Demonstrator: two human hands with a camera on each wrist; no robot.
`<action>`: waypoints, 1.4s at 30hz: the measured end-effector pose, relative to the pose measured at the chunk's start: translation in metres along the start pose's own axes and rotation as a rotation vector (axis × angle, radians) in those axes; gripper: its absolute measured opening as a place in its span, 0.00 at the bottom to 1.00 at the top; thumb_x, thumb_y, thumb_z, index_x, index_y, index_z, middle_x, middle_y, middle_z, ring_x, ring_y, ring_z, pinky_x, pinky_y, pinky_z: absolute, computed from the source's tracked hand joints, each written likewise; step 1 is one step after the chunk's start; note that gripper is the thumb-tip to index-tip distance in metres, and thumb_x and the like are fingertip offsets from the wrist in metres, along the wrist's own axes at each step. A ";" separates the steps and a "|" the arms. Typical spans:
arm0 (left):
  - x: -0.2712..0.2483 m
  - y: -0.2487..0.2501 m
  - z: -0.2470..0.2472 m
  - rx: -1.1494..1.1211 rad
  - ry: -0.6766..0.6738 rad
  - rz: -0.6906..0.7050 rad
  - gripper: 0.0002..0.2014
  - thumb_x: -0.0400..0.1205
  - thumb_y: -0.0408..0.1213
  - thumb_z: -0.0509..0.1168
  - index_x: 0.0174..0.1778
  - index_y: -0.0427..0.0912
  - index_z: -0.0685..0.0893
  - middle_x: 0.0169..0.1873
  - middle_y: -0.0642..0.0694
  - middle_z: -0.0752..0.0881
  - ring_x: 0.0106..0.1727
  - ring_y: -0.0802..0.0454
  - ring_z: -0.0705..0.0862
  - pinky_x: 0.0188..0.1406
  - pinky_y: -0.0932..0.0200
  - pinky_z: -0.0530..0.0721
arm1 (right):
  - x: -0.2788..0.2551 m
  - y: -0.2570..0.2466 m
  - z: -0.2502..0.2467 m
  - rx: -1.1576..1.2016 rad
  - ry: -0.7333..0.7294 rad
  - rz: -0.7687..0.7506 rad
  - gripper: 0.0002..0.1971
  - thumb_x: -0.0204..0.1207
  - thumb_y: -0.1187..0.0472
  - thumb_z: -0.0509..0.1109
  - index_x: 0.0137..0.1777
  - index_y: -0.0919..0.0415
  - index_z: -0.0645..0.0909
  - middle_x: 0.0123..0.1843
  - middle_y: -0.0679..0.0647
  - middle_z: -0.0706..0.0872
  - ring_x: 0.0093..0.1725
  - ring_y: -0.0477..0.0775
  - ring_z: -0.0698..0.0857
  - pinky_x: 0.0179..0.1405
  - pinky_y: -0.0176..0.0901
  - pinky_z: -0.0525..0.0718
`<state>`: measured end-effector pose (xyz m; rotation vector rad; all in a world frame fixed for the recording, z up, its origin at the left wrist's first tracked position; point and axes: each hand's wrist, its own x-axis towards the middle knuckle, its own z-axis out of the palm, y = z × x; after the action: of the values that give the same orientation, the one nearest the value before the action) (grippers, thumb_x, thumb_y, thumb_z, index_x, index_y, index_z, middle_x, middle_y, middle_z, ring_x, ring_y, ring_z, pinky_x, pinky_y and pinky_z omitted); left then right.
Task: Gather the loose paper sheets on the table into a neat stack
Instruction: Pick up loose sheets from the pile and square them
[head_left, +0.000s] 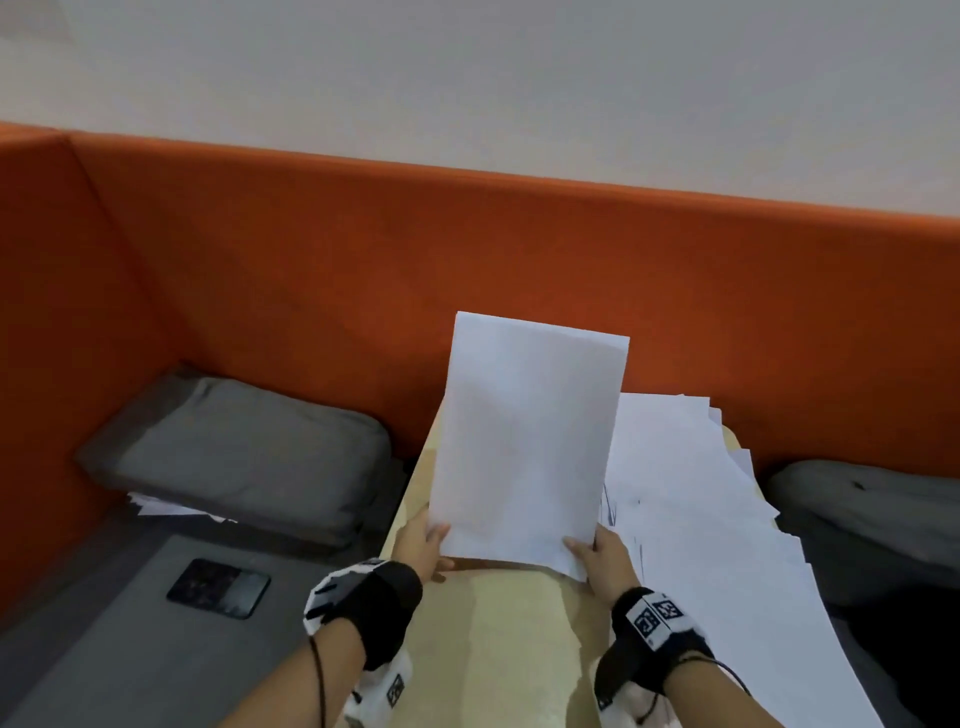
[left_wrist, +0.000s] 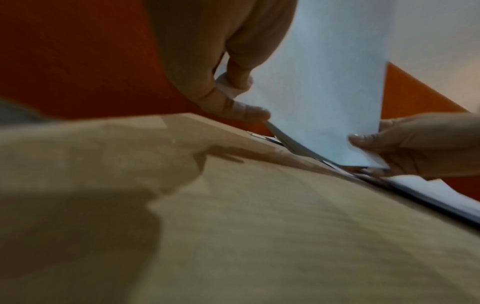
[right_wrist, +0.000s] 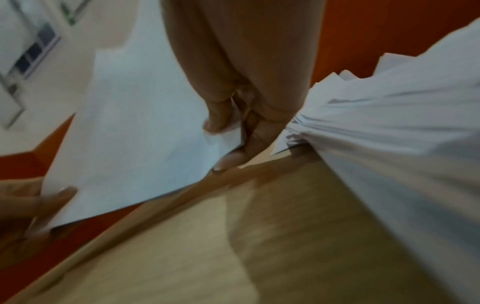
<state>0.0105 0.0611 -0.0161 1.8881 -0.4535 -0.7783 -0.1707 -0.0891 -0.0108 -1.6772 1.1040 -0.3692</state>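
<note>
A white sheaf of paper (head_left: 524, 436) (left_wrist: 322, 86) (right_wrist: 140, 131) stands raised and nearly upright above the light wooden table (head_left: 498, 644). My left hand (head_left: 423, 543) (left_wrist: 233, 98) pinches its lower left corner. My right hand (head_left: 597, 558) (right_wrist: 233, 131) pinches its lower right corner, thumb on the front. To the right, several loose white sheets (head_left: 696, 519) (right_wrist: 389, 127) lie fanned out in an uneven pile on the table, some hanging over its right edge. In the left wrist view the right hand (left_wrist: 415, 148) shows at the sheaf's far corner.
An orange padded partition (head_left: 363, 270) wraps the back and left. A grey cushion (head_left: 244, 452) lies on the bench at left, with paper scraps (head_left: 161, 506) under its edge and a black phone (head_left: 218, 587) nearer me. Another grey cushion (head_left: 862, 509) sits at right.
</note>
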 end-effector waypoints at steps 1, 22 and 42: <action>0.000 0.003 0.000 0.029 -0.013 -0.004 0.18 0.86 0.32 0.53 0.71 0.48 0.70 0.61 0.42 0.79 0.31 0.47 0.83 0.24 0.58 0.83 | -0.001 -0.002 -0.001 -0.001 0.014 -0.008 0.14 0.80 0.67 0.65 0.64 0.68 0.78 0.59 0.61 0.85 0.55 0.58 0.82 0.55 0.44 0.79; 0.014 0.002 -0.024 0.455 -0.159 -0.173 0.16 0.80 0.31 0.66 0.60 0.36 0.69 0.54 0.38 0.80 0.50 0.45 0.79 0.47 0.58 0.77 | -0.043 0.002 0.002 -0.393 -0.361 0.274 0.12 0.77 0.58 0.71 0.55 0.65 0.78 0.56 0.58 0.84 0.51 0.53 0.81 0.46 0.39 0.80; -0.004 0.003 -0.032 0.663 -0.268 -0.154 0.20 0.81 0.37 0.65 0.64 0.31 0.69 0.45 0.38 0.83 0.49 0.42 0.82 0.44 0.56 0.78 | -0.017 0.013 0.007 -0.402 -0.269 0.288 0.14 0.71 0.66 0.75 0.54 0.65 0.76 0.52 0.55 0.81 0.52 0.55 0.79 0.50 0.42 0.77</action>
<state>0.0294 0.0832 -0.0025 2.4598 -0.8155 -1.0823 -0.1815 -0.0712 -0.0205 -1.8119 1.2470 0.2736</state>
